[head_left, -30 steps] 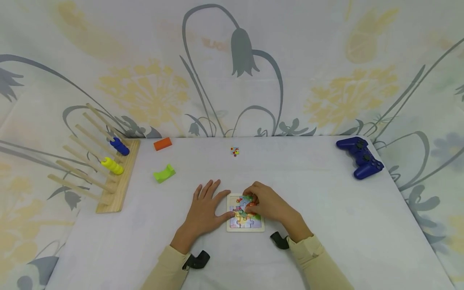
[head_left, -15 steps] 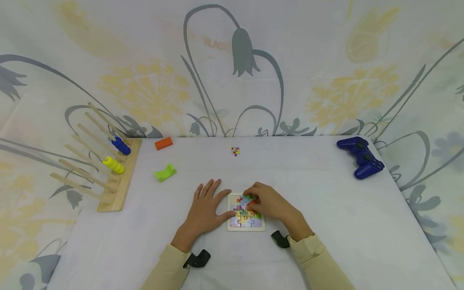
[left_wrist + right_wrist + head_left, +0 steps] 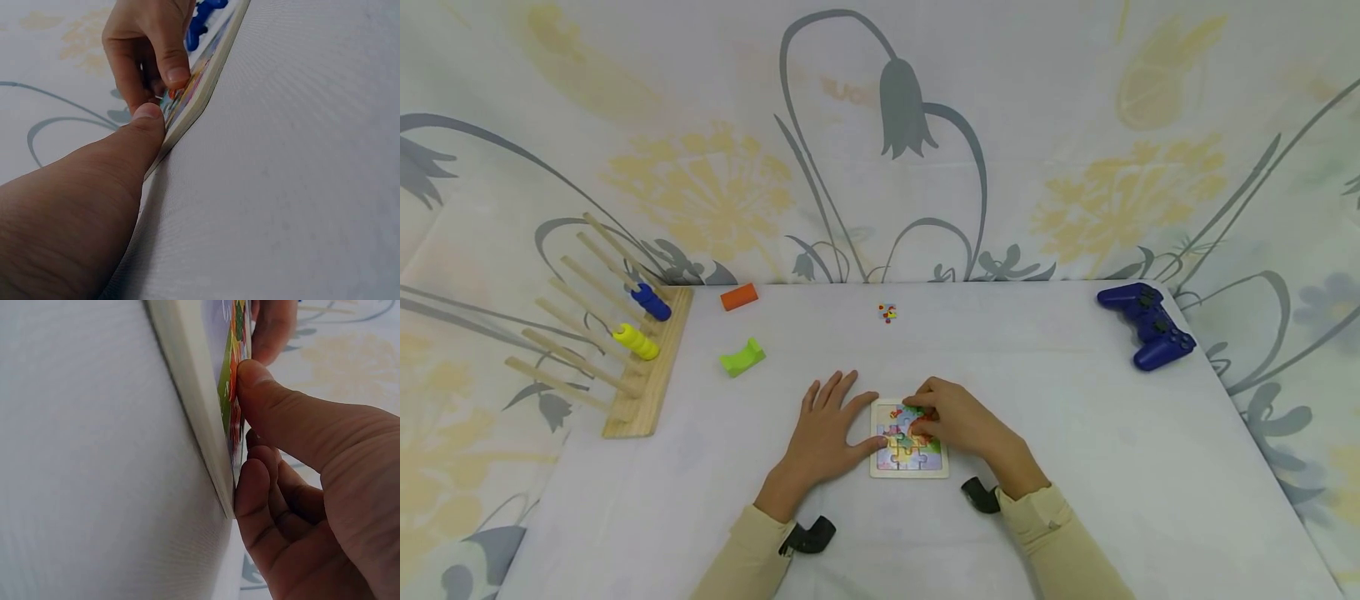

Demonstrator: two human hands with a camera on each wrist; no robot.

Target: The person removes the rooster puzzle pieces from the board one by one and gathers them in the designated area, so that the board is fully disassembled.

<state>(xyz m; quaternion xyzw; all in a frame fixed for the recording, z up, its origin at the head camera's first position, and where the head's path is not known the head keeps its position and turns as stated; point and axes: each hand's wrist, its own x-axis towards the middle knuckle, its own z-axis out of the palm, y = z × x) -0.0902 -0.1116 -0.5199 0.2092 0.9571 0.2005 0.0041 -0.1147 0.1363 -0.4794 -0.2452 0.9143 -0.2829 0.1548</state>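
A small square jigsaw puzzle (image 3: 912, 460) in a pale wooden frame lies on the white cloth in the head view. My left hand (image 3: 822, 442) is spread flat at its left side, the thumb resting on the frame's left edge and forefinger by the top corner. Over the upper right part, my right hand (image 3: 961, 423) has its fingers curled and pinches a reddish puzzle piece (image 3: 172, 93), mostly hidden under the fingers. In the right wrist view, the thumb (image 3: 255, 374) presses on the picture, while the other fingers bend at the frame's edge.
A loose puzzle piece (image 3: 887, 313) lies beyond the puzzle. To the left are an orange block (image 3: 739, 297), a green curved block (image 3: 742, 358) and a wooden peg rack (image 3: 651, 375) with blue and yellow beads. A blue game controller (image 3: 1147, 327) lies at the right.
Both hands stay almost where they were on the puzzle. The right fingers shift very slightly; the whole head view has moved a touch.
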